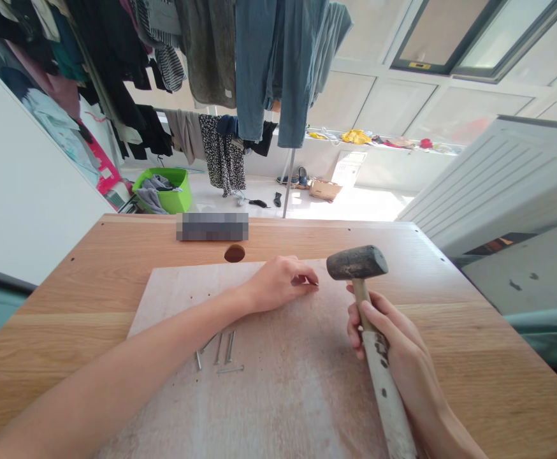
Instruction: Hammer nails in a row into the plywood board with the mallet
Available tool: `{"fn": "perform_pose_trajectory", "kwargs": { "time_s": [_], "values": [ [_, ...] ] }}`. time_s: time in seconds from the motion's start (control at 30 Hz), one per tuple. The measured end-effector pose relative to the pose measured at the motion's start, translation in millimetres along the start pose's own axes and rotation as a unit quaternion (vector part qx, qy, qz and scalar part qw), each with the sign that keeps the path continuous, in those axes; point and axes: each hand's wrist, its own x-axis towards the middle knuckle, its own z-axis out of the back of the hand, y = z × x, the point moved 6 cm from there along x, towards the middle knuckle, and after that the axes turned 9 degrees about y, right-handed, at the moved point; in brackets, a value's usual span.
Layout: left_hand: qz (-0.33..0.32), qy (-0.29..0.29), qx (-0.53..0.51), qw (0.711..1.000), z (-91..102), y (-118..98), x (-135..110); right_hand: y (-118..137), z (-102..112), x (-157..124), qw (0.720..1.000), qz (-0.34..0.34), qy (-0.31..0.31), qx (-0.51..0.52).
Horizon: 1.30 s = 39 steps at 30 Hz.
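Note:
My right hand (403, 350) is wrapped round the handle of a rubber mallet (357, 262). Its dark head is raised beside the board, and the white coating on the handle is chipped. To the left, my left hand (283, 284) rests on the far part of a pale wooden board (278, 382), thumb and forefinger pinched together. A tiny glint shows at those fingertips, too small to name. Several loose nails (231, 347) lie on the board beside my left forearm. Small dark holes dot the board's surface.
Under the board is a wooden table (450, 306) with a round hole (234, 254). A blurred dark box (211, 227) sits near its far edge. Beyond are hanging clothes (278, 64), a green basket (178, 194) and a cardboard box (325, 189). A white ribbed panel (512, 185) stands at the right.

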Motion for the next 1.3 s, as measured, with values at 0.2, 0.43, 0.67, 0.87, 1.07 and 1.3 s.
{"fn": "perform_pose_trajectory", "kwargs": {
  "time_s": [0.2, 0.43, 0.67, 0.87, 1.07, 1.3],
  "values": [
    [0.016, -0.013, -0.042, 0.999, -1.3, 2, 3, 6, -9, -4, 0.996, -0.003, 0.043, 0.08],
    [0.035, -0.014, -0.051, 0.998, -0.2, 2, 2, 8, -16, -8, 0.992, -0.032, 0.073, 0.103],
    [0.032, -0.013, -0.041, 0.999, -1.5, 3, 1, 10, -19, -14, 0.996, -0.047, 0.063, 0.052],
    [0.027, -0.011, -0.045, 0.999, -2.5, 4, 1, 7, -19, -13, 0.995, -0.049, 0.076, 0.039],
    [0.025, -0.008, -0.046, 0.999, -3.3, 5, 1, 1, -17, -11, 0.995, -0.044, 0.087, 0.021],
    [0.024, -0.01, -0.042, 0.999, -2.9, 4, 1, 0, -16, -11, 0.996, -0.044, 0.076, 0.027]
  ]
}}
